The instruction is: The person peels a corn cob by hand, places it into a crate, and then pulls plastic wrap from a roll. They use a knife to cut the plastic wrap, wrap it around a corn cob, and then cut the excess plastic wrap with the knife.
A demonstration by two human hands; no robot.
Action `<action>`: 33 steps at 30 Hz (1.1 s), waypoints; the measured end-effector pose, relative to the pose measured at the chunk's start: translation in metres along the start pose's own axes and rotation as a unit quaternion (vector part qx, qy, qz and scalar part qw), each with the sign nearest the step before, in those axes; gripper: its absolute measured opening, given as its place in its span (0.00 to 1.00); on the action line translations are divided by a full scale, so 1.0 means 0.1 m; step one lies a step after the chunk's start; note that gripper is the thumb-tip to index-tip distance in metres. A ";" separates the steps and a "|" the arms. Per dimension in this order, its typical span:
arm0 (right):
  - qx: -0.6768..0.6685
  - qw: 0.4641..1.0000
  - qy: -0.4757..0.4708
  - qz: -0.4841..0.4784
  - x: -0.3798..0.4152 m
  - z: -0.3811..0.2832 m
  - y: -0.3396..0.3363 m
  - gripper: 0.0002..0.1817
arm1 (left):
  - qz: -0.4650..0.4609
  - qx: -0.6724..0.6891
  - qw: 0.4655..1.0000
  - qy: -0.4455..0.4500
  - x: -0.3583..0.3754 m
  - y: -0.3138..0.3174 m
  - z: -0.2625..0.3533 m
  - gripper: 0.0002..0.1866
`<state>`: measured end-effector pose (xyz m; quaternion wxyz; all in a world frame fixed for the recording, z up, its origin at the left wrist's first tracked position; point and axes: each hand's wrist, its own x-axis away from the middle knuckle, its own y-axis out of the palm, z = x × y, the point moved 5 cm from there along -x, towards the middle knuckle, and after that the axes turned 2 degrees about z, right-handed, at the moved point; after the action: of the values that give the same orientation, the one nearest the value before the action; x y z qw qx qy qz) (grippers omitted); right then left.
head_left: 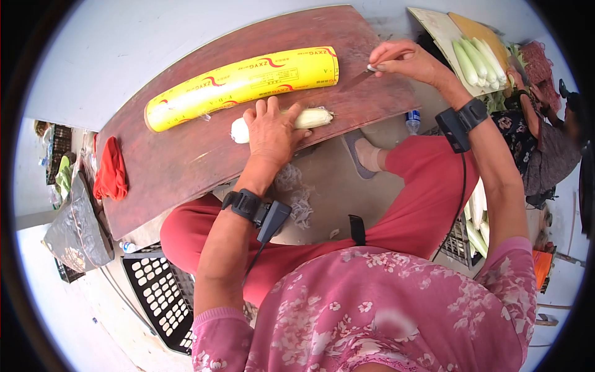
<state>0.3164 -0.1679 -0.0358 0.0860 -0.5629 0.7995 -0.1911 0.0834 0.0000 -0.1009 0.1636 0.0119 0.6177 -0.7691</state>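
A pale yellow ear of corn (316, 118) lies on the reddish-brown wooden table (204, 149), its white butt end to the left and a stringy tip to the right. Over its middle rests my left hand (271, 131), fingers curled around it and hiding part of it. My right hand (403, 61) is raised over the table's right end. Between its thumb and fingers is the pale end of a knife (359, 79), whose thin dark blade points down and left. Just beyond the corn lies a yellow roll of plastic film (242, 88) with red lettering.
A red cloth (111, 168) hangs at the table's left end. Black crates (158, 297) stand on the floor, and pale shreds (302, 201) lie below. On the right, a board (434, 37) bears several pale green ears. Another person (545, 152) sits beside it.
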 end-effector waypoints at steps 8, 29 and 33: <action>-0.038 0.986 0.069 0.144 0.34 0.21 -0.49 0.08 | -0.014 -0.012 1.000 0.014 -0.02 0.01 -0.01 0.29; -0.149 0.877 0.378 0.258 0.31 1.09 0.09 0.09 | -0.110 -0.032 0.993 -0.014 -0.08 -0.01 -0.01 0.25; 0.173 0.950 0.201 0.166 0.16 0.75 0.39 0.08 | -0.133 -0.038 0.990 -0.016 -0.07 0.00 0.00 0.26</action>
<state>0.3034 -0.1869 -0.1182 0.0501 -0.3488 0.8372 -0.4183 0.0895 0.0020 -0.0994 0.0699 -0.0894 0.6395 -0.7603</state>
